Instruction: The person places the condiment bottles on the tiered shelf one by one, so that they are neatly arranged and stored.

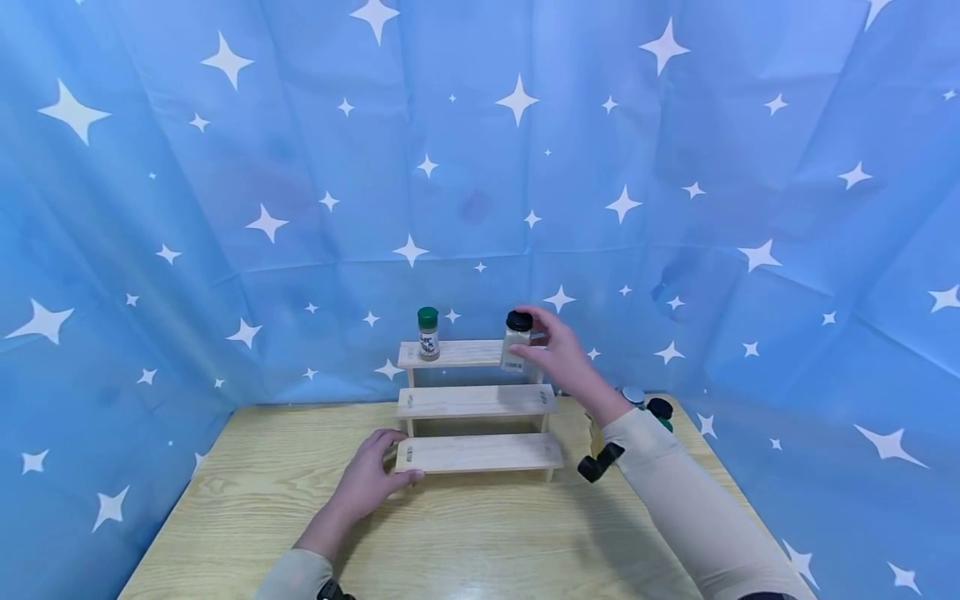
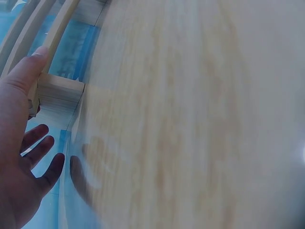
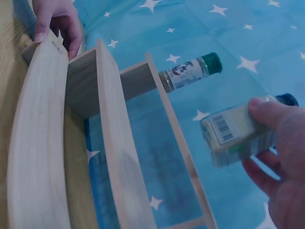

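Observation:
My right hand [image 1: 558, 354] holds a spice jar [image 3: 224, 129] with a black cap and a barcode label, pinched between thumb and fingers. In the head view the jar overlaps the right end of the top step of a three-tier wooden shelf [image 1: 476, 402]; the right wrist view shows it held above that step. At the left end of the lowest step, my left hand [image 1: 371, 475] grips the board's corner, thumb on the front edge, other fingers loosely spread. A green-capped spice jar [image 1: 428, 335] stands upright on the top step's left end.
Behind my right forearm, more jars [image 1: 660, 410] stand on the table's right side, partly hidden by the sleeve. A wooden table [image 1: 480, 542] carries the shelf. Blue star-printed cloth [image 1: 480, 167] hangs close behind and along both sides.

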Demonstrator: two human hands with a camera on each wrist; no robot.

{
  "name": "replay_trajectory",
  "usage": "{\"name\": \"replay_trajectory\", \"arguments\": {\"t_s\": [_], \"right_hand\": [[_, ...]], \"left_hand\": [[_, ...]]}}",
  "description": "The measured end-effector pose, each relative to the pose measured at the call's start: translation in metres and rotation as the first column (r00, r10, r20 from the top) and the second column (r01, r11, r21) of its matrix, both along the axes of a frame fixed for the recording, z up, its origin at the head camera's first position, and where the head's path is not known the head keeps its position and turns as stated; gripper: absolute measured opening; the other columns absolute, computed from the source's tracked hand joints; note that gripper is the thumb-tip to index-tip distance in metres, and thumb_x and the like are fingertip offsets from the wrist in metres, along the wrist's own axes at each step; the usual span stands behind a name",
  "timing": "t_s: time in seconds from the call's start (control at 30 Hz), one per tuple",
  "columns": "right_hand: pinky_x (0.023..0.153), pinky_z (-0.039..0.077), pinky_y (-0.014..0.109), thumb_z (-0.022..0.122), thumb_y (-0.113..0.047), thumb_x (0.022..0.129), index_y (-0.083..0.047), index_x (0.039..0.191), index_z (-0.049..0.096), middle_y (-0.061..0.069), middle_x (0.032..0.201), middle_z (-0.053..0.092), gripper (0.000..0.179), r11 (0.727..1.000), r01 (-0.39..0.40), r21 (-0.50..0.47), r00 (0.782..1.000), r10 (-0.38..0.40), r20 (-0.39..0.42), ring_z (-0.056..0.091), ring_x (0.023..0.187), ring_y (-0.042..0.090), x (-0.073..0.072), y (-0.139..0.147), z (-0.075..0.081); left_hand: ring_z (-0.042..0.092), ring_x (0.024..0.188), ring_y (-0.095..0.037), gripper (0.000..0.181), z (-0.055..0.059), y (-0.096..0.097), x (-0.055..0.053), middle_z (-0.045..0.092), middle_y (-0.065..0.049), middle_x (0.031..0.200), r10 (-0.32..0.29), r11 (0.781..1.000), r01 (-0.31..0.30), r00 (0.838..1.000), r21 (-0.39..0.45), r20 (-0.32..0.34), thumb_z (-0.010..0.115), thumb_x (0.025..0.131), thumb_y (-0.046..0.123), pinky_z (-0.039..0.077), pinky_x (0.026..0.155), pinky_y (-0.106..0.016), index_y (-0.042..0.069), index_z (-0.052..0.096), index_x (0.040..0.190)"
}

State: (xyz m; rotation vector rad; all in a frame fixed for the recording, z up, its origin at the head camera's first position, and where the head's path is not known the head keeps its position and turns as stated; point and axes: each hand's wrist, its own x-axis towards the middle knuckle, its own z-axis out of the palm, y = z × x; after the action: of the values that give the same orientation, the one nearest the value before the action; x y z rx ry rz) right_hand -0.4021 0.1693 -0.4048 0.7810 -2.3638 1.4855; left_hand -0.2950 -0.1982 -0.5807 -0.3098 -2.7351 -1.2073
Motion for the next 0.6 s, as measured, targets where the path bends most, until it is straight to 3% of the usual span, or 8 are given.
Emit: {"name": "replay_trajectory", "arguments": {"t_s": [0.27, 0.6], "right_hand": [[0.101, 0.061, 0.050, 0.086, -0.011, 0.099, -0.011, 0.159, 0.056, 0.009, 0.138, 0.068, 0.067, 1.000, -0.011, 0.008, 0.999, 0.011, 0.041, 0.067, 0.118, 0.029, -0.018, -0.026, 0.008], [0.100, 0.061, 0.053, 0.086, -0.011, 0.099, -0.014, 0.158, 0.056, 0.007, 0.139, 0.067, 0.066, 0.998, -0.039, 0.057, 0.997, 0.035, 0.064, 0.067, 0.118, 0.030, -0.036, -0.047, 0.011]], "left_hand": [[0.055, 0.144, -0.040, 0.079, -0.004, 0.001, -0.003, 0.060, -0.010, 0.154, 0.007, 1.000, -0.007, 1.000, -0.013, 0.006, 0.094, 0.086, 0.055, 0.049, 0.118, -0.062, 0.015, 0.066, 0.147], [0.056, 0.143, -0.038, 0.076, -0.004, 0.000, -0.004, 0.061, -0.009, 0.153, 0.012, 1.000, -0.012, 1.000, -0.014, 0.002, 0.095, 0.085, 0.053, 0.050, 0.118, -0.060, 0.016, 0.067, 0.145]]}}
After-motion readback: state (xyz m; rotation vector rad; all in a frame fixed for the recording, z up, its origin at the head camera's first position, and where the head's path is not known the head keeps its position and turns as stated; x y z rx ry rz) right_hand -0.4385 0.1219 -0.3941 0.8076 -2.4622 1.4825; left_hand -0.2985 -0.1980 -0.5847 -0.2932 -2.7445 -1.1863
